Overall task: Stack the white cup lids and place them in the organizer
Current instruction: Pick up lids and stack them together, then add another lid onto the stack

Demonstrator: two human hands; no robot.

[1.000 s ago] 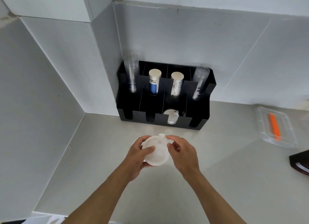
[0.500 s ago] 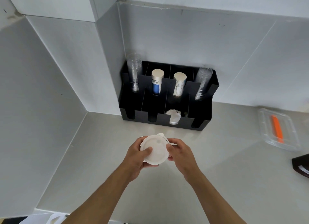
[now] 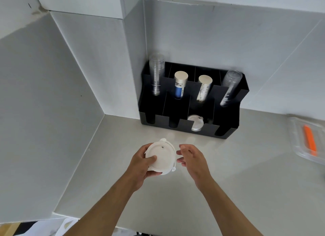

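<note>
A stack of white cup lids (image 3: 162, 157) rests in my left hand (image 3: 142, 167), thumb on top and fingers underneath. My right hand (image 3: 190, 158) hovers just to the right of the stack, fingers apart and off the lids. Behind them the black organizer (image 3: 226, 128) stands against the wall. One white lid (image 3: 195, 122) leans in its third front slot from the left.
The organizer's rear slots hold two clear cup stacks (image 3: 156, 72) and two paper cup stacks (image 3: 180, 84). A clear plastic box with an orange item (image 3: 308, 140) lies at the right on the grey counter (image 3: 246, 165). Walls close in on the left and behind.
My right hand has let go of the lid stack and drawn slightly right. The stack stays in my left hand, tilted a little more toward me.
</note>
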